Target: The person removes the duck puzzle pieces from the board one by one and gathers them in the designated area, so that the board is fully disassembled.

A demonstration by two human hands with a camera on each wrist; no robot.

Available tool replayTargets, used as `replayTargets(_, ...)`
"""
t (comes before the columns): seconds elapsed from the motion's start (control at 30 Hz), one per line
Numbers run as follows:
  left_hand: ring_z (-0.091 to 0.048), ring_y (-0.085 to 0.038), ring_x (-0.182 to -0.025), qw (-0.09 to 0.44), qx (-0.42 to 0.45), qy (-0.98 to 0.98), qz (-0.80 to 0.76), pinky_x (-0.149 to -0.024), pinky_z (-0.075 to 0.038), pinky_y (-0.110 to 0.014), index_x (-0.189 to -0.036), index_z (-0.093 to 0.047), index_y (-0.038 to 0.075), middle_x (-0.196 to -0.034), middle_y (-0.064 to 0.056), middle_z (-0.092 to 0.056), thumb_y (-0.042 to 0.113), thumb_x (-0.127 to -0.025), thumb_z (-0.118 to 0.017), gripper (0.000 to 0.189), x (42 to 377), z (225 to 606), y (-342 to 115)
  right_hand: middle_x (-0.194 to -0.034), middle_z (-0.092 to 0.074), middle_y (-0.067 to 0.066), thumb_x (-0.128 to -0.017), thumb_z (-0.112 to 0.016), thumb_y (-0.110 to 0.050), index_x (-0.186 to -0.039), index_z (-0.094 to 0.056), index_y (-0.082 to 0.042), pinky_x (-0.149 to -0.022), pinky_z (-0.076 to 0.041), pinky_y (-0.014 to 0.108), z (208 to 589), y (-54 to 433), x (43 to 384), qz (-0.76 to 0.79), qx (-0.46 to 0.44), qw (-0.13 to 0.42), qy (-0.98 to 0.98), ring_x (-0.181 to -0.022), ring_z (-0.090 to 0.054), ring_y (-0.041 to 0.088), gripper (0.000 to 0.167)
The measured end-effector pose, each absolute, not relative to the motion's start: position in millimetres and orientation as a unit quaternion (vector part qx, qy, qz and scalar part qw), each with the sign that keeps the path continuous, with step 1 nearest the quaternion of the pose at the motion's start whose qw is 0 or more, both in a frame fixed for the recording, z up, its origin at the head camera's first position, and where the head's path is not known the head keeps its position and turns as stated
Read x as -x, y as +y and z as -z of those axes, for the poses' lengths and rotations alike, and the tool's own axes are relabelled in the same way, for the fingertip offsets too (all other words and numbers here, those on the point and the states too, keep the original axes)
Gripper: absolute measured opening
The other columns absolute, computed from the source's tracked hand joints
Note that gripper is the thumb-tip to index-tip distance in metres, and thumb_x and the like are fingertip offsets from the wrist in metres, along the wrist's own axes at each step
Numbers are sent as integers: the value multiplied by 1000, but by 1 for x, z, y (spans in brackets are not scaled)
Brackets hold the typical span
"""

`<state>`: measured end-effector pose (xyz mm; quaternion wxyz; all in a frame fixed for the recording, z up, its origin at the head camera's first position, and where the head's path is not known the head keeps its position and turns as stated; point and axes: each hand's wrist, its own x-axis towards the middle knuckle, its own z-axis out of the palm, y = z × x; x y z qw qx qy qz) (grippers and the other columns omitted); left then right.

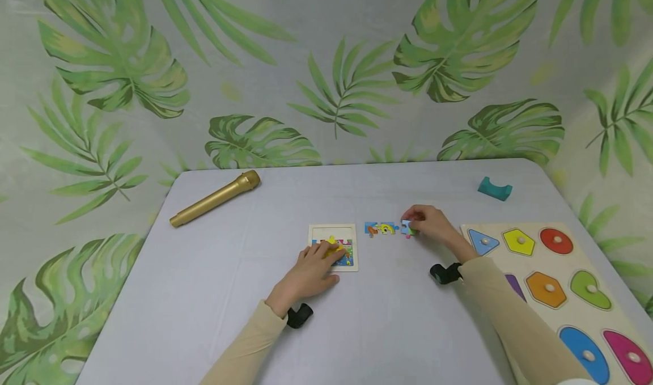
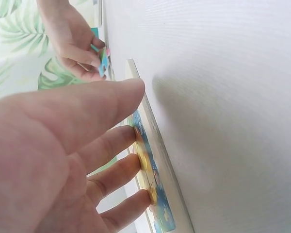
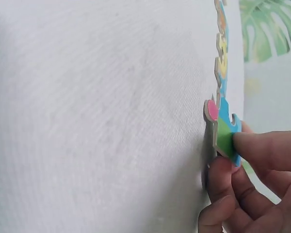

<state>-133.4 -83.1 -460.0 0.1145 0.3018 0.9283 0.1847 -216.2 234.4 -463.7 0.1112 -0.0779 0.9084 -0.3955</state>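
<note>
In the head view my left hand [image 1: 311,269] rests on a small jigsaw puzzle in a pale wooden frame [image 1: 333,226]. Its fingertips touch the colourful pieces [image 2: 144,158] inside, which fill the lower part of the frame; the upper strip is bare wood. To the right, my right hand [image 1: 431,223] pinches a blue and green puzzle piece [image 3: 226,131] with a pink knob between thumb and fingers. That piece is tilted up, close over the table. Beside it lie joined puzzle pieces [image 1: 381,228] in blue, yellow and orange.
A gold microphone [image 1: 216,198] lies at the back left of the white table [image 1: 153,305]. At the back right sits a teal curved block [image 1: 495,189]. A large wooden shape board [image 1: 556,260] with knobbed, coloured pieces lies under and beside my right forearm.
</note>
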Motion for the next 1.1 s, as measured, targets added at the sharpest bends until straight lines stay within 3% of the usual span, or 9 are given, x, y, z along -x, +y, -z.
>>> replayTargets(0.43, -35, -28, -128, 105, -312, 926, -183, -96, -31, -48, -142, -48, 15, -142, -7, -39, 26, -96, -59, 49, 136, 459, -87, -90, -57, 14, -86, -56, 7, -93, -65, -4, -73, -45, 45, 467, 222, 218, 294, 137, 58, 944, -82, -53, 30, 16)
replayTargets(0.83, -31, -33, -133, 138, -325, 906, -234, -105, -28, -51, -139, -52, 17, -147, -14, -31, 22, -96, -59, 45, 139, 462, -101, -87, -56, 12, -85, -59, 8, -97, -63, 0, -64, -46, 36, 461, 209, 212, 338, 166, 33, 926, -76, -54, 25, 14)
replayTargets(1.1, -34, -37, -128, 110, -351, 901, -231, -99, -34, -52, -135, -57, 12, -144, -19, -34, 19, -94, -61, 41, 141, 464, -102, -94, -63, 13, -83, -64, 10, -100, -60, 3, -73, -47, 33, 455, 164, 200, 410, 245, 83, 875, -82, -57, 24, 19)
